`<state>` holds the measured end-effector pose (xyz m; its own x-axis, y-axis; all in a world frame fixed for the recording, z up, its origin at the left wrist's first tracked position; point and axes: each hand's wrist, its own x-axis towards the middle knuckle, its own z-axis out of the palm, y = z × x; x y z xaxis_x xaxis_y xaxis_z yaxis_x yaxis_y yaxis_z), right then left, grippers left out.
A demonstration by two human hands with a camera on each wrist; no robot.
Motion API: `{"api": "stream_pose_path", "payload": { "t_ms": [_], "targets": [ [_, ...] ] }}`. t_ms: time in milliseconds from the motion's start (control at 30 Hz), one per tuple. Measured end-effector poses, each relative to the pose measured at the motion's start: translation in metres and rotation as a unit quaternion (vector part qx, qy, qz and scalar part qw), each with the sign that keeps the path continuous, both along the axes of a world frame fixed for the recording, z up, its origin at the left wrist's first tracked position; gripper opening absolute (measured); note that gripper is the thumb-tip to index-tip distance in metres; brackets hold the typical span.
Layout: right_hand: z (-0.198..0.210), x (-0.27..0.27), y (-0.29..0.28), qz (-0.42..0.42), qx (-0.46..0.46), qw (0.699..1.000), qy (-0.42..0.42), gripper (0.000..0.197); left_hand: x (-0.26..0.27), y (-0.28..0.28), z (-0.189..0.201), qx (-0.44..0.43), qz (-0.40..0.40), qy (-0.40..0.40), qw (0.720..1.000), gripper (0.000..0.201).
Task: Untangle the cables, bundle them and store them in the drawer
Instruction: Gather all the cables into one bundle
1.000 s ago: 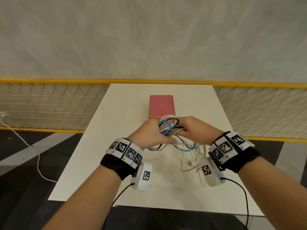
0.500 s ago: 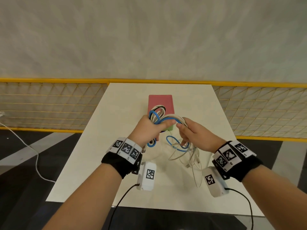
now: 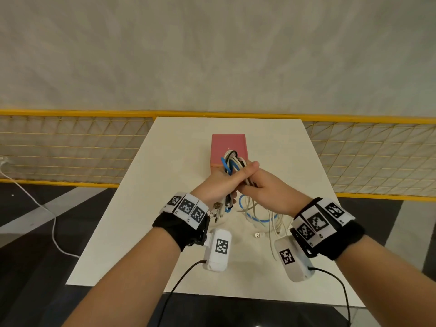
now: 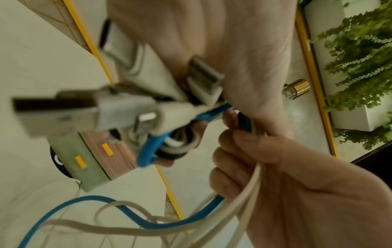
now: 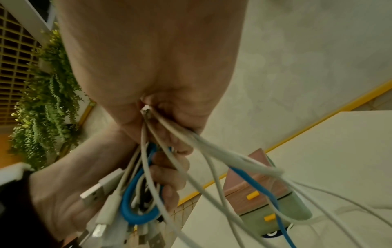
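Head view: the left hand (image 3: pixel 218 185) and right hand (image 3: pixel 266 192) have closed together since half a second ago, both clenched round the cables (image 3: pixel 232 162) just before the drawer box (image 3: pixel 228 145); another loop is gathered. Left wrist view: plugs (image 4: pixel 63 114) dangle. Right wrist view: loose strands (image 5: pixel 250 181) trail toward the worktop (image 5: pixel 339 151), so bundling seems unfinished.

Setting is looking like an indoor staged recording area, not a home. A plain white table (image 3: pixel 179 149) is standing under both hands; a yellow-framed mesh barrier (image 3: pixel 70 147) is running beyond them below a bare grey wall (image 3: pixel 212 55). Planters of hanging greenery (image 4: pixel 360 67) are showing off to the sides.
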<state>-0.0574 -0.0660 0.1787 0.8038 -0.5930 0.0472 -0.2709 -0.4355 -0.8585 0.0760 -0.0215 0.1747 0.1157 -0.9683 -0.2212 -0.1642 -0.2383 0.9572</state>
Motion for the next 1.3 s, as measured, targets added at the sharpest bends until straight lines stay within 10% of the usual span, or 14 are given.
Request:
{"api": "stream_pose_path", "payload": {
  "t_ms": [233,600,833,1033,1300],
  "targets": [
    [-0.016,0.000,0.000,-0.061,-0.046,0.997,-0.006,0.016,-0.003,-0.006,-0.008,-0.077,0.151,-0.002,0.986,0.036],
    [-0.015,0.011,0.011,-0.084,-0.044,0.992,-0.078,0.023,-0.007,-0.004,-0.002,-0.092,0.174,-0.015,0.980,0.038],
    [-0.043,0.014,0.007,-0.206,-0.058,0.974,-0.078,0.060,0.001,-0.005,0.013,-0.160,0.171,0.040,0.971,0.040],
    [-0.048,0.018,-0.011,-0.105,-0.127,0.986,0.039,0.007,0.006,-0.007,0.033,-0.195,0.120,0.131,0.965,0.040],
    [-0.040,-0.012,-0.046,-0.157,-0.135,0.969,0.134,0.020,0.039,0.010,0.039,-0.116,0.015,0.089,0.989,0.034]
  ]
}}
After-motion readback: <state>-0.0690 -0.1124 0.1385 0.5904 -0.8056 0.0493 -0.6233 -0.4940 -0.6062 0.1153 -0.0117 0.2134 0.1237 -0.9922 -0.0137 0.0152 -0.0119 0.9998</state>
